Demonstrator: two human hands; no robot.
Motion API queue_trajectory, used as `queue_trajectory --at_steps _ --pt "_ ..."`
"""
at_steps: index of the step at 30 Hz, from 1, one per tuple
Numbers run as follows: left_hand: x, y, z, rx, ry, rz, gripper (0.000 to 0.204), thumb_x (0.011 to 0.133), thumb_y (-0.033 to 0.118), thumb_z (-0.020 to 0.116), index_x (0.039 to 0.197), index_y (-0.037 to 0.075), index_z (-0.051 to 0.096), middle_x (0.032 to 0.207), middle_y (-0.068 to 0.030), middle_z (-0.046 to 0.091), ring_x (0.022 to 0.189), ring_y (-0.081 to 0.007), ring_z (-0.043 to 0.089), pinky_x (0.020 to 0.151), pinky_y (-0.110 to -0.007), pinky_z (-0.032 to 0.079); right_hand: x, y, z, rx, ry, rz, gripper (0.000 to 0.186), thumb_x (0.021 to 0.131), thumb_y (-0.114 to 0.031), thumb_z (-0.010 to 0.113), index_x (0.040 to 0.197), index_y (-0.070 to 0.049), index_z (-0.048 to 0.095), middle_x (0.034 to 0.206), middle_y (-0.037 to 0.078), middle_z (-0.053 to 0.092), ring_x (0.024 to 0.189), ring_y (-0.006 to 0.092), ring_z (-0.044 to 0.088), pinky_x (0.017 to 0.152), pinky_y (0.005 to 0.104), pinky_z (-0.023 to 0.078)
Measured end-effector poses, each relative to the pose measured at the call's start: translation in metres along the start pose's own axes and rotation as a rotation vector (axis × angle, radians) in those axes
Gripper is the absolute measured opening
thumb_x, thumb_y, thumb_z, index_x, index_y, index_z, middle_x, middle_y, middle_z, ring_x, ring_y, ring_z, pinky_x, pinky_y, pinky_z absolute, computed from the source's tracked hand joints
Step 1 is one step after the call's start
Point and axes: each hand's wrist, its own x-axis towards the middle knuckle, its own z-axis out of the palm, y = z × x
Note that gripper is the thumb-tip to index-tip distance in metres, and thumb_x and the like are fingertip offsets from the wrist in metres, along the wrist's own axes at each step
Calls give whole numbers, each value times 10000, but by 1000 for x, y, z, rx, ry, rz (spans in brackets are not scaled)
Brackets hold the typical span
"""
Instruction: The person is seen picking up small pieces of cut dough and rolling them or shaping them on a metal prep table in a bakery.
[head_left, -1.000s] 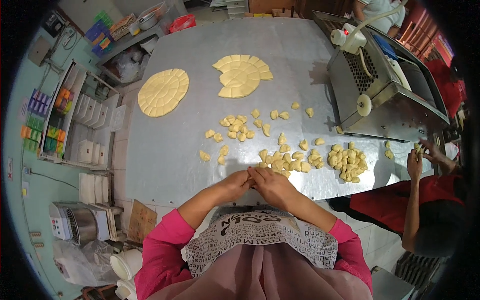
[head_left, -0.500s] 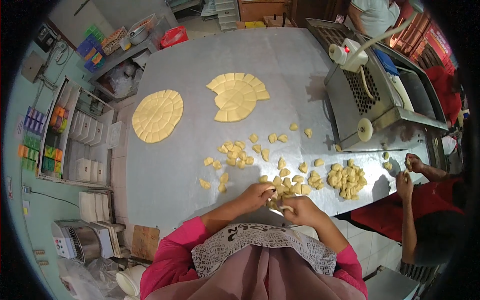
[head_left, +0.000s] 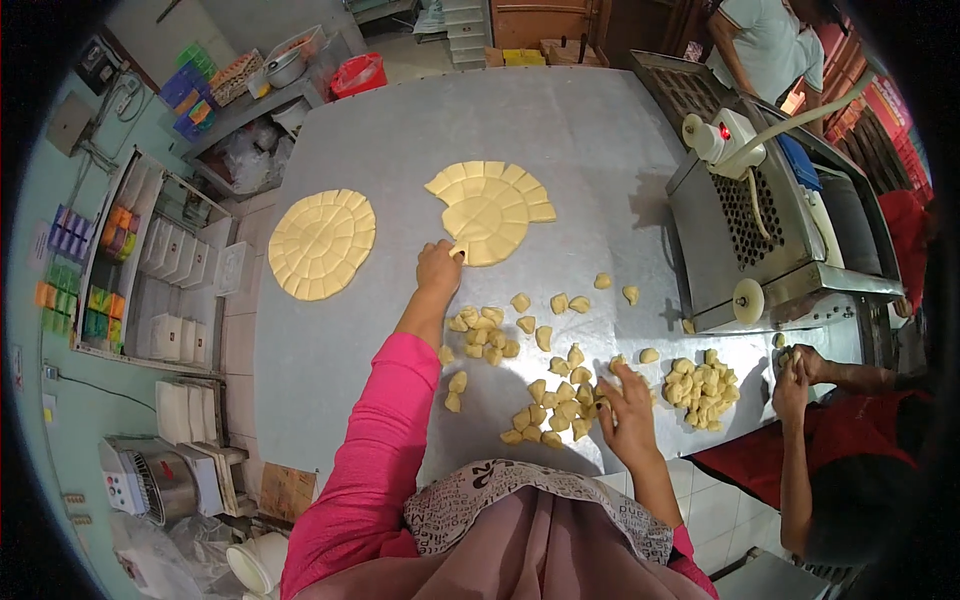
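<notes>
My left hand reaches far across the table, its fingers closed on the lower left edge of a scored dough round with segments gone from its rim. The pinched dough piece is mostly hidden by the fingers. Spread fingers on my right hand hover over or touch small dough pieces at the right of a loose pile; which of the two I cannot tell. A second cluster of dough pieces lies between my arms. To the left is a whole scored dough round.
A metal dough machine with rollers stands on the table's right. Near it, a co-worker's hands handle dough beside a heap of dough pieces. The metal table fills the middle. Shelves line the left wall.
My hands were together over the pile near me, holding dough and something shiny. They have parted: the left has stretched forward to the cut round, the right has opened over the pieces.
</notes>
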Motion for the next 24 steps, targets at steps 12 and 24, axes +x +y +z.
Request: queue_trajectory --at_steps 12,24 --pt "-131 -84 -54 -713 -255 -344 228 839 58 587 1062 21 612 913 -84 655 787 -180 613 705 -314 487 3 -23 11 203 -184 -228 415 752 -43 625 1165 -48 591 1277 187 504 1140 340 496 961 423 404" --pt "-265 39 -84 -635 -653 314 145 895 70 511 983 -29 568 843 -171 626 763 -222 583 722 -335 467 23 -98 14 -69 -293 -619 430 806 -118 554 1170 94 467 951 146 577 833 272 602 634 325 515"
